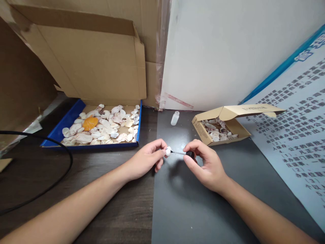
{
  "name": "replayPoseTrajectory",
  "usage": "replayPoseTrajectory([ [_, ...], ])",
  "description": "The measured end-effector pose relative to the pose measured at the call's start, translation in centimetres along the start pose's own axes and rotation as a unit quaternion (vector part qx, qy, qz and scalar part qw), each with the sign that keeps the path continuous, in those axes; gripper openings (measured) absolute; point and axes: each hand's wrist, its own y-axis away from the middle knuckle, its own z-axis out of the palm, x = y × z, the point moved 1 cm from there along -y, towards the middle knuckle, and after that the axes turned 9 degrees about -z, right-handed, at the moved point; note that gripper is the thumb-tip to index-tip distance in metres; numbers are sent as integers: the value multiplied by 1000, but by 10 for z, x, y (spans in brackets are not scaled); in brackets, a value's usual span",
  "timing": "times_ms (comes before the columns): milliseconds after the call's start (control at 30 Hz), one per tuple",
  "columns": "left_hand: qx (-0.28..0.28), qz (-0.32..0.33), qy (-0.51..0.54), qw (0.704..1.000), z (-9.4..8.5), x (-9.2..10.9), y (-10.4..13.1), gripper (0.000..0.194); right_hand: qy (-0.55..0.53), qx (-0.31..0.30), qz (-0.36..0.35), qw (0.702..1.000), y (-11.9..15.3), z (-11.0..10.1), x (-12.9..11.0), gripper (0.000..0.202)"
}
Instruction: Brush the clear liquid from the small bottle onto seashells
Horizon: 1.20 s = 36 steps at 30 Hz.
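Between thumb and fingers, my left hand [148,158] pinches a small white shell [168,151]. My right hand [207,166] grips the black cap of a small brush applicator [190,155]. From the cap a thin stem points left, and its dark tip is at the shell's right side, touching or nearly so. Behind the hands a small bottle [175,118] with whitish contents stands uncapped on the dark grey mat [175,210].
At the left, a blue-edged cardboard box [101,147] holds many shells and an orange scallop shell [90,123]. A smaller open carton [203,133] with shells stands at right. A black cable [71,159] curves across the left. A printed sheet [291,135] leans at far right.
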Motion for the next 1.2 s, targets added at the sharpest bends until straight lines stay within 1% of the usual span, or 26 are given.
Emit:
replayPoseTrajectory([
  [200, -1, 0, 1, 1000, 0, -1, -1, 22, -2, -5, 2, 1000, -1, -1, -2, 4],
  [533, 0, -1, -1, 1000, 0, 1, 1, 21, -13, -8, 7, 1000, 1, -1, 0, 4],
  [733, -2, 2, 0, 1000, 0, 0, 1, 22, 2, 9, 10, 1000, 0, 1, 0, 9],
  [900, -1, 4, 0, 1000, 0, 0, 0, 22, -3, 11, 2, 1000, 0, -1, -1, 5],
  [1200, 2, 0, 4, 1000, 0, 0, 0, 22, -4, 18, 13, 1000, 1, 0, 1, 7],
])
